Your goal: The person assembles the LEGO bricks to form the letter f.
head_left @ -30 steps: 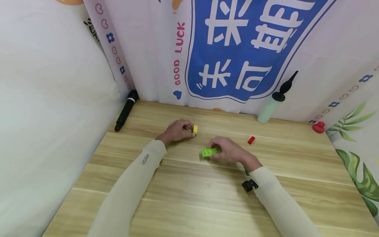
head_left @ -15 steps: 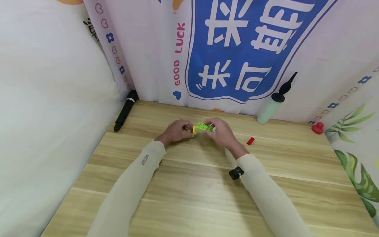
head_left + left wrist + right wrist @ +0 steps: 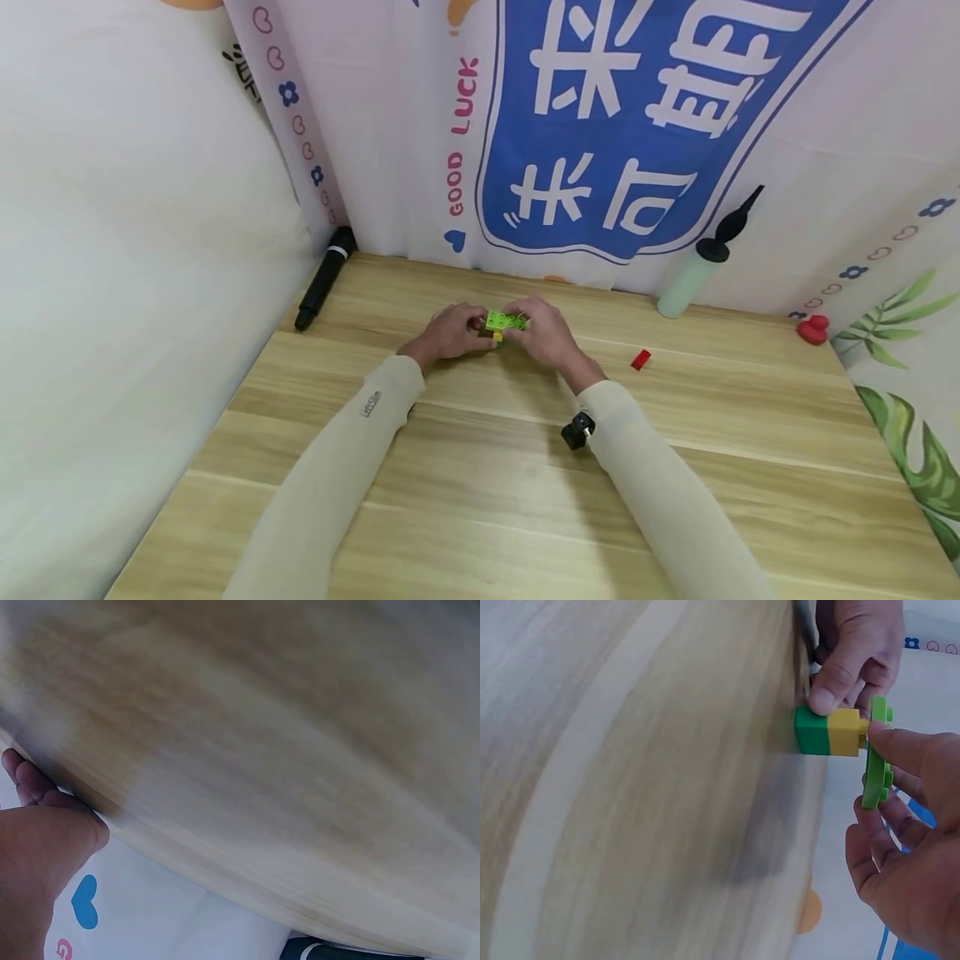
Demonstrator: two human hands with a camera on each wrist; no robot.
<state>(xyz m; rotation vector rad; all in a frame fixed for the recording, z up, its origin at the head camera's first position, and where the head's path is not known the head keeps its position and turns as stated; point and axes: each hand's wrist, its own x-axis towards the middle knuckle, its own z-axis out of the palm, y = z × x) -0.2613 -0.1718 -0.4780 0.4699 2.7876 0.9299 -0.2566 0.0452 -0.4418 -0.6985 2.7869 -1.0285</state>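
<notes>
In the right wrist view a dark green brick and a yellow brick are stacked, the green one against the table side. My left hand grips this stack, its thumb on the side. My right hand pinches a thin lime-green studded brick between thumb and fingers. One end of the lime brick lies right over the studs of the yellow one, with part of a stud showing between them. The left wrist view shows my left hand only from the wrist side; the bricks are hidden there.
A small red brick lies on the wooden table, right of my right hand. A black microphone-like stick lies at the back left. Along the back right stand a pale green hand pump and a red rubber-looking object.
My right hand has carried the lime brick from the table up and left, over the yellow brick. My left hand has kept its grip in nearly the same place.
</notes>
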